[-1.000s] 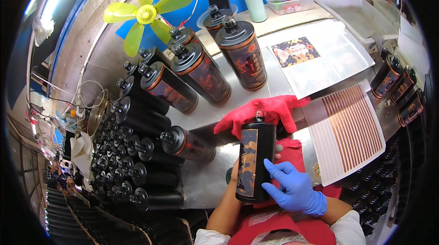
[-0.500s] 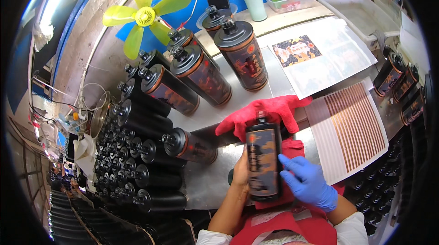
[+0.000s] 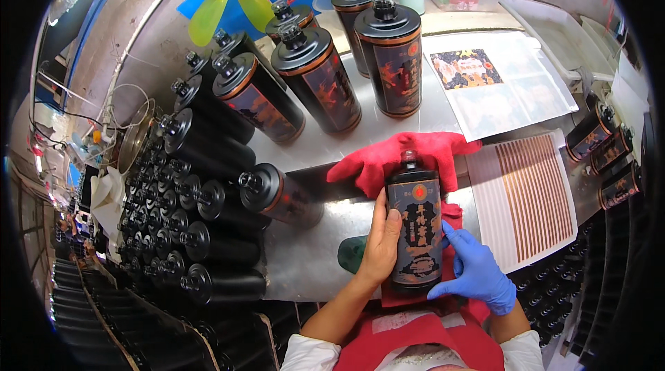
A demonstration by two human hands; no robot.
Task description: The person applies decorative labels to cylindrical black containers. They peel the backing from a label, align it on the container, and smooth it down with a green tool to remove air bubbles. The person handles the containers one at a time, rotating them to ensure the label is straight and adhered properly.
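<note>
With the left hand gripping the bottle and the right hand, fingers parted, against its edge, a sideways slip could scuff the label.

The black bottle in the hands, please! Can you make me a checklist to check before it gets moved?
1. Left hand holding the black bottle: ok, thumb on the near face.
2. Gloved right hand beside it: ok, at the bottle's right edge.
3. Decorated panel facing the camera: ok.
4. Striped sheet out of the way: ok, apart, to the right.
5. Bottle's back clean: cannot tell, hidden.
6. Neck touching the red cloth: cannot tell.
</note>
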